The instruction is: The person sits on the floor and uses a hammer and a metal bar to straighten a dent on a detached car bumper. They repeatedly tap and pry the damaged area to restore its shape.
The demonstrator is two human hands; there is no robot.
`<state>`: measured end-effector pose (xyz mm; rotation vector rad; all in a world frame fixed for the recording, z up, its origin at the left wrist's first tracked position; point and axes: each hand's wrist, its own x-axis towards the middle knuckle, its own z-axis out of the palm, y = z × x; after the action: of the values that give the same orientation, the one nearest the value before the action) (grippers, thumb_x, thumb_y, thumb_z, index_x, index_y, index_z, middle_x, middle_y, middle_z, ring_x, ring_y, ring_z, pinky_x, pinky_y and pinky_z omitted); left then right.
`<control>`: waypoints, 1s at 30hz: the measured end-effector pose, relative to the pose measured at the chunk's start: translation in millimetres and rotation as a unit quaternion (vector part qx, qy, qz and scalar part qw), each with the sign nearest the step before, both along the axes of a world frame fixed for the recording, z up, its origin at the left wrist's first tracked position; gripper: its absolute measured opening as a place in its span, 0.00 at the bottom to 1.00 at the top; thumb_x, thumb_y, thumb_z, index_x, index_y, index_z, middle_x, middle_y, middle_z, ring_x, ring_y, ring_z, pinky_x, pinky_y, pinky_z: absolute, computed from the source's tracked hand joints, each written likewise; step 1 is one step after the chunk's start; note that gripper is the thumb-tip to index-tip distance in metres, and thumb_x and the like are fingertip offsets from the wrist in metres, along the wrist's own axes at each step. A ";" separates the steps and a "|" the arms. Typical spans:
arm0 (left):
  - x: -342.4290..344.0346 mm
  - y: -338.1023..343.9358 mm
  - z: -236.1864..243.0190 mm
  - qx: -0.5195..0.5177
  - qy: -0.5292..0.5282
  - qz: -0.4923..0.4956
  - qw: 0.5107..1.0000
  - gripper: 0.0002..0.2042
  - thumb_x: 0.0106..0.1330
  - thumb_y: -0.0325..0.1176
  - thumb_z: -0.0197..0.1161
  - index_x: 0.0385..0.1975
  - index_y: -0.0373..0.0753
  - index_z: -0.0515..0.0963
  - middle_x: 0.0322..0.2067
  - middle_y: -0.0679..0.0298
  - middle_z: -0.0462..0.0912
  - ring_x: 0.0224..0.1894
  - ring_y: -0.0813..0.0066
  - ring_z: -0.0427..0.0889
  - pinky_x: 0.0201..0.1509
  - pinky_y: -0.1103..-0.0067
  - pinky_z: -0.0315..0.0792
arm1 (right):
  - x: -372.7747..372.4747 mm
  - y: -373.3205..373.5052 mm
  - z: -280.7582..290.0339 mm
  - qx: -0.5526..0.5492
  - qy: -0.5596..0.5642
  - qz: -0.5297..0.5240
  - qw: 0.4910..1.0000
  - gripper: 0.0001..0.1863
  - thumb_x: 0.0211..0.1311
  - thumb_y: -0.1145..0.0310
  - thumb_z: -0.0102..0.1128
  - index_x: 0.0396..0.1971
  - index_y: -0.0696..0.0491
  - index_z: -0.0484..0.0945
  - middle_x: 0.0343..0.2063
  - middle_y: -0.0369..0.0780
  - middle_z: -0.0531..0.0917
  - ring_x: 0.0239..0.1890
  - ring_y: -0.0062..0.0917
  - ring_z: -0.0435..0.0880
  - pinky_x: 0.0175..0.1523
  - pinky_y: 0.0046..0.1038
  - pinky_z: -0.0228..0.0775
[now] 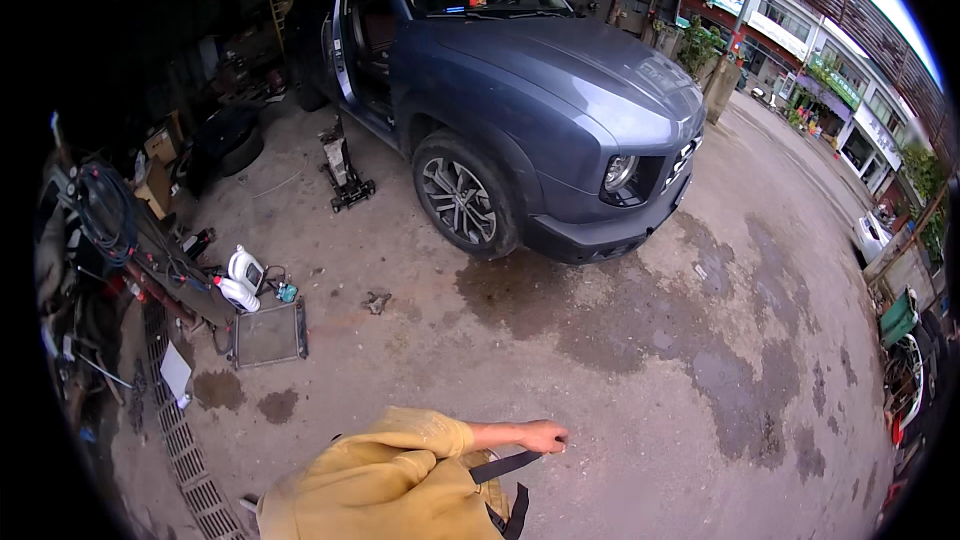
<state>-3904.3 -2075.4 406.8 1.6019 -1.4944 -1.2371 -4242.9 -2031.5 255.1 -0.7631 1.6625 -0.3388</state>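
My left arm, in a loose tan-yellow sleeve, bends across the front of my body at the lower edge. The left hand (545,437) is closed on a black strap (503,466), which slants down from the fist to a tan bag or pouch (494,496) at my front. A second black strap end (518,512) hangs beside it. My right hand is out of sight. A dark blue-grey vehicle (560,70) stands ahead with a side door open, well away from the hand.
A floor jack (345,170) stands beside the vehicle. To the left are white jugs (243,275), a framed radiator-like panel (270,335), a drain grate (190,455) and cluttered equipment. Wet stains (725,365) mark the concrete. A green bin (898,316) stands far right.
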 end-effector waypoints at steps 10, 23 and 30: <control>8.9 271.5 -6.9 0.126 0.230 0.509 0.820 0.14 0.64 0.37 0.57 0.41 0.33 0.79 0.30 0.61 0.82 0.29 0.74 0.81 0.27 0.78 0.75 | -28.1 -26.5 -20.7 0.066 0.093 0.216 0.970 0.06 0.63 0.72 0.49 0.33 0.56 0.75 0.18 0.45 0.79 0.16 0.32 0.78 0.19 0.36 0.73; 158.8 420.9 154.7 -0.212 0.292 0.452 0.816 0.16 0.72 0.40 0.59 0.49 0.33 0.75 0.39 0.66 0.79 0.40 0.80 0.76 0.45 0.80 0.73 | 343.7 107.8 38.7 -0.013 -0.087 0.566 0.820 0.13 0.65 0.65 0.52 0.43 0.58 0.76 0.25 0.44 0.83 0.19 0.29 0.82 0.22 0.29 0.75; 315.1 465.9 401.1 -0.469 0.498 -0.049 0.728 0.21 0.70 0.39 0.60 0.56 0.32 0.71 0.36 0.64 0.79 0.37 0.79 0.78 0.40 0.79 0.72 | 408.0 164.4 43.7 0.020 0.028 0.483 0.875 0.13 0.63 0.64 0.55 0.39 0.58 0.78 0.26 0.44 0.84 0.21 0.30 0.83 0.25 0.30 0.76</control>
<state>-3589.2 -1609.6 807.9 0.0787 -1.1015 -0.8505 -3834.8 -1867.1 298.8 -1.4638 1.1396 0.4320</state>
